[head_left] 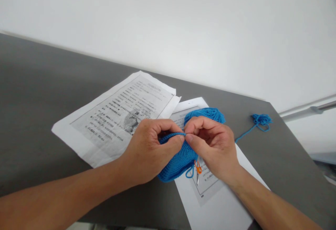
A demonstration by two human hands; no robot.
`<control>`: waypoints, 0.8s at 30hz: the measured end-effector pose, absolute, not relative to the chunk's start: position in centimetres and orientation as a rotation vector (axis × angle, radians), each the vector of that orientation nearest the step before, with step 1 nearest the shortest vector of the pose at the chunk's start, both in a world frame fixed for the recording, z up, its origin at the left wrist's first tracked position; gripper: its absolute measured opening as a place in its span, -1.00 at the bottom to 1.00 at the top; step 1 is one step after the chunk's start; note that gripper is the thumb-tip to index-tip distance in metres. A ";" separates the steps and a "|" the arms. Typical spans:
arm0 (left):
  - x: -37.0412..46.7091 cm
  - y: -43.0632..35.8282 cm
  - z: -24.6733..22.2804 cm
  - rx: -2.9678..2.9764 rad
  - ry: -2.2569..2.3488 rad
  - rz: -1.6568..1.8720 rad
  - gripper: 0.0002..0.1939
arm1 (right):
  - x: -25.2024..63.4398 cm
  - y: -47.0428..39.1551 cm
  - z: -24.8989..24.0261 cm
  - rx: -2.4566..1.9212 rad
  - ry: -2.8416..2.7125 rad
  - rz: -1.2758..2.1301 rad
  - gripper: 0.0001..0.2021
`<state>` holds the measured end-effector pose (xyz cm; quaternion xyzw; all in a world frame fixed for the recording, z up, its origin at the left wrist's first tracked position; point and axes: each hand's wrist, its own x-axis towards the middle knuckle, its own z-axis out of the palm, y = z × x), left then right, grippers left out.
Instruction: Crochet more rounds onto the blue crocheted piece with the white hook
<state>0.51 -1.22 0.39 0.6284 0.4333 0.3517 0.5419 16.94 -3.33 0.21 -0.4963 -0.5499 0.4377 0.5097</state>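
A blue crocheted piece (180,160) hangs from my left hand (151,149), its upper edge pinched between thumb and forefinger. My right hand (212,142) is closed, thumb and forefinger pressed together at that same edge, right against the left fingertips. Whether a hook is in the right fingers is hidden. Below the piece's right side shows a small orange thing with a thin metal tip (198,169), beside a short loop of blue yarn (189,172). Behind the right hand lies a thick bundle of blue yarn (207,113), partly covered by the fingers.
A creased printed sheet (105,125) lies left of the hands on the grey table (39,111). Another printed sheet (217,209) is under them. A small tangle of blue yarn (261,119) sits at the right, its strand running toward the right hand. A white wall (168,30) stands behind.
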 end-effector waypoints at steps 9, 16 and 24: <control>0.4 -1.2 0.6 1.428 1.047 0.843 -0.85 | 17.0 -3.3 0.3 -1.193 -1.308 1.026 -0.92; 0.4 -1.2 0.7 1.454 1.076 0.831 -0.84 | 17.0 -3.3 0.2 -1.186 -1.302 1.051 -0.92; 0.5 -1.1 0.7 1.483 1.073 0.838 -0.83 | 17.1 -3.3 0.1 -1.182 -1.300 1.053 -0.95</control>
